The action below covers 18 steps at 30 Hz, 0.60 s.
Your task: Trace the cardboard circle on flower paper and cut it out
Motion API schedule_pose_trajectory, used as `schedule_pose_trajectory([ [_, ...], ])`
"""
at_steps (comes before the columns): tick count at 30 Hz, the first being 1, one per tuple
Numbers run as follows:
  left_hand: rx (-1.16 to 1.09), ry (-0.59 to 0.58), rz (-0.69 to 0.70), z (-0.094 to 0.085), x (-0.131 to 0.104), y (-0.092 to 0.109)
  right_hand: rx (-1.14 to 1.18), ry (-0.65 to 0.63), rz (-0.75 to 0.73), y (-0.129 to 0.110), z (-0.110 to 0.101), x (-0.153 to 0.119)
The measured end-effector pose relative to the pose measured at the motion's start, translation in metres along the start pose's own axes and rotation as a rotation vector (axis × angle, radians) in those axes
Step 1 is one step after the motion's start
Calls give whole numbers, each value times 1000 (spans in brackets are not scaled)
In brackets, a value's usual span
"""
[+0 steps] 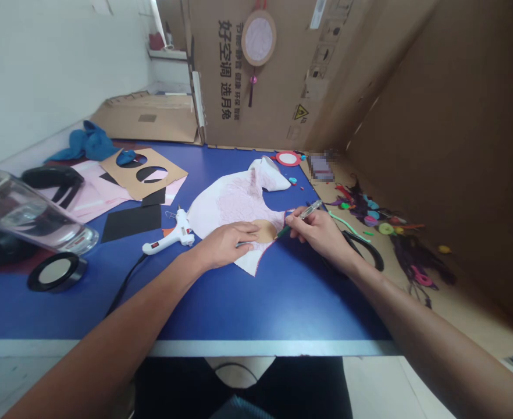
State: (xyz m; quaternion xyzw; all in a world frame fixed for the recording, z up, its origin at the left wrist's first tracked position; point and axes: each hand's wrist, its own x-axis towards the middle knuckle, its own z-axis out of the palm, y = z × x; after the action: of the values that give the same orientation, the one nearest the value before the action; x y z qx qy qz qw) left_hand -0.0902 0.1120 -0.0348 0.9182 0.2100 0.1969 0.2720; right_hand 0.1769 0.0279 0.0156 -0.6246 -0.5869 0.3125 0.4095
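Note:
Flat on the tan cardboard disc (266,231), my left hand (225,243) lies with its fingers stretched out. Under the disc is a white sheet with a pinkish pattern (234,198), curled up at its far end; I cannot tell whether it is cloth or paper. My right hand (313,230) is closed around a pen (311,209) with a clear barrel. The pen's green lower end (282,232) points down at the disc's right edge. To the left of my left hand rests a white hot glue gun (171,234).
A clear water bottle (34,209) and a roll of tape (58,272) are on the left. Cardboard with round cut-outs (145,185) lies behind them. Black-handled scissors (372,251) lie right of my right hand, near colourful beads and tassels (372,215). Cardboard walls (282,105) enclose the back and right.

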Motion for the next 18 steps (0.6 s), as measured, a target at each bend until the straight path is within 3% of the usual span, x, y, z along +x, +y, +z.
schedule_pose_trajectory([
  [10, 13, 6, -1, 0, 0, -1, 30, 23, 7, 12, -7, 13],
  [18, 0, 8, 7, 1, 0, -2, 17, 132, -42, 9, -6, 10],
])
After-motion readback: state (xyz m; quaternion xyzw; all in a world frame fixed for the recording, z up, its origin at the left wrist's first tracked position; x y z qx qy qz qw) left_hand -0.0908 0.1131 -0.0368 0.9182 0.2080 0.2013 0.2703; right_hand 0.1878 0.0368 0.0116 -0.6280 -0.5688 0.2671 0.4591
